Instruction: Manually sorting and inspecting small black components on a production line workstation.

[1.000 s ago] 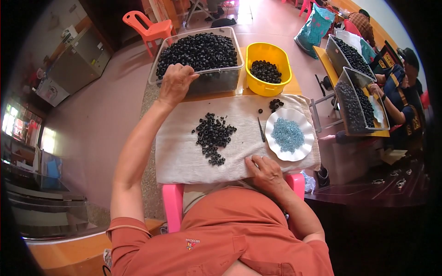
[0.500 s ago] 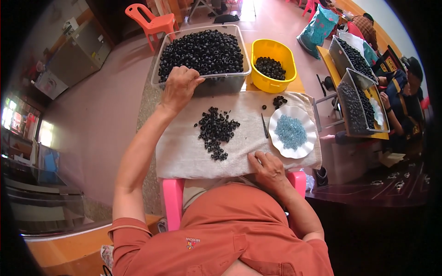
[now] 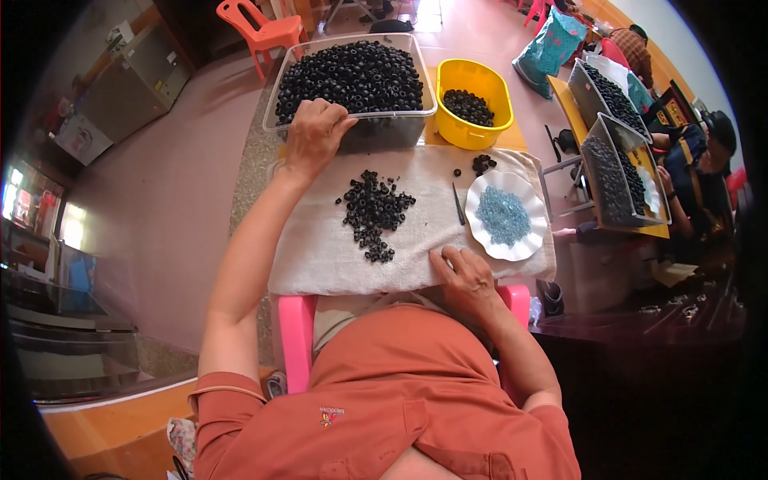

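A: Pink tiled floor, small tabletop (image 3: 264, 172) covered by a pale cloth (image 3: 320, 256). Far side: clear tub (image 3: 352, 132) full of black rings, yellow basin (image 3: 476, 128) to its right, partly filled.

B: Hands?

A: Left hand (image 3: 314, 136) rests on the tub's near rim, fingers (image 3: 340, 126) curled together over the edge; cannot tell whether they pinch any rings. Right hand (image 3: 462, 276) lies flat at the cloth's near edge, fingers loosely spread, holding nothing.

B: The working pile?

A: Loose black rings (image 3: 374, 212) mid-cloth; scalloped white plate (image 3: 480, 236) of blue beads right of it, a thin tool (image 3: 458, 204) between.

B: Advice?

A: Judgement: scoop small handfuls low over the rim so nothing rolls off the cloth.
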Demonstrator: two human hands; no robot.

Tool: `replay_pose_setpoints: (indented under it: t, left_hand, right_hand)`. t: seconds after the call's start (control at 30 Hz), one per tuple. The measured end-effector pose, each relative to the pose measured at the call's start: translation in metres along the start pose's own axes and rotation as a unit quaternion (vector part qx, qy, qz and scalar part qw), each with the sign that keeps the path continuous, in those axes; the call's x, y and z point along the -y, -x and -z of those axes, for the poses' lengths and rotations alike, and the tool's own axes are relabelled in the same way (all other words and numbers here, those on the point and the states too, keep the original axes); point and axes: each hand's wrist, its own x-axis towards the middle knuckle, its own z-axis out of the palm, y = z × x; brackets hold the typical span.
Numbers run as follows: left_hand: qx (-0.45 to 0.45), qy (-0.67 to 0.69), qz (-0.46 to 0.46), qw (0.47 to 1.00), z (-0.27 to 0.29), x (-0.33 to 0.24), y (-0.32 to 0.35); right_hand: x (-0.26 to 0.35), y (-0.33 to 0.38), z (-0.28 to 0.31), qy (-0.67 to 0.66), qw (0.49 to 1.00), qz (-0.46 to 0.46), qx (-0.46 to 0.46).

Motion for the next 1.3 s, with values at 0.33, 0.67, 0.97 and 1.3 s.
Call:
replay_pose_setpoints:
  t: [0.33,0.67,0.97,1.3]
  left_hand:
    - [-0.043,-0.013,-0.030,0.999,-0.007,0.002,0.004]
    - [-0.065,-0.029,-0.043,0.997,-0.017,0.003,0.008]
    - [-0.054,-0.034,-0.036,0.997,-0.011,0.002,0.013]
    - [-0.090,-0.062,0.038,0.993,0.011,-0.024,0.052]
  right_hand:
    - [-0.014,0.010,-0.025,-0.008,0.996,0.026,-0.084]
    - [-0.034,0.015,-0.040,0.012,0.994,0.058,-0.090]
    - [-0.031,0.013,-0.042,0.015,0.995,0.049,-0.086]
    - [-0.015,-0.002,-0.002,-0.035,0.999,0.008,0.014]
